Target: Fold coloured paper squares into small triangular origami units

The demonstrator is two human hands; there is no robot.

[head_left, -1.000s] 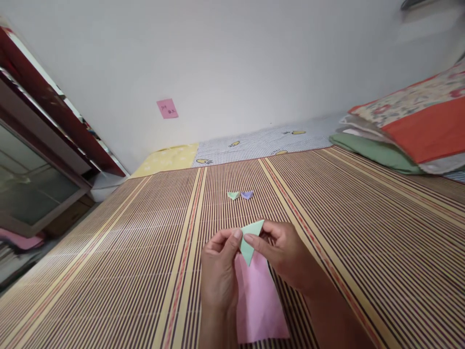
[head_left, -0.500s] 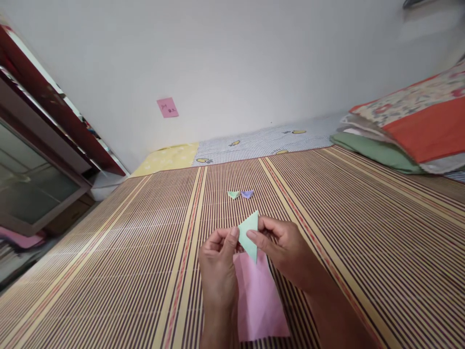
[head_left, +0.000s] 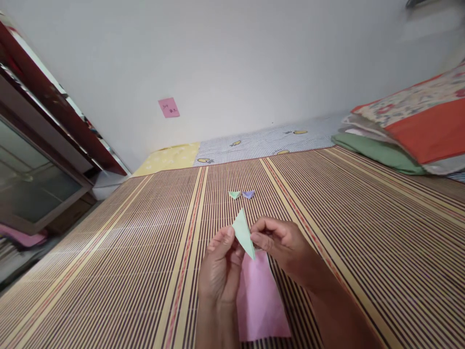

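A pale green piece of paper (head_left: 242,233), folded into a triangle, is held up above the mat, one point upward and one downward. My left hand (head_left: 220,261) pinches its left corner between thumb and fingers. On the other side my right hand (head_left: 278,242) has thumb and forefinger together at the paper's right edge. Below the hands a pink sheet of paper (head_left: 261,300) lies on the mat, partly covered by my left hand. Farther off sit two small folded paper pieces side by side, a green one (head_left: 234,195) and a purple one (head_left: 248,194).
The striped woven mat (head_left: 119,271) spreads under everything, up to a patterned cloth (head_left: 254,145) along the wall. Folded bedding (head_left: 417,131) is stacked at the right. A pink note (head_left: 169,107) is on the wall. A glass-fronted cabinet (head_left: 32,174) stands at the left.
The green paper triangle has turned and shifted slightly left, now looking narrower. My right thumb has moved from its face to its right edge. My left hand still grips its left corner.
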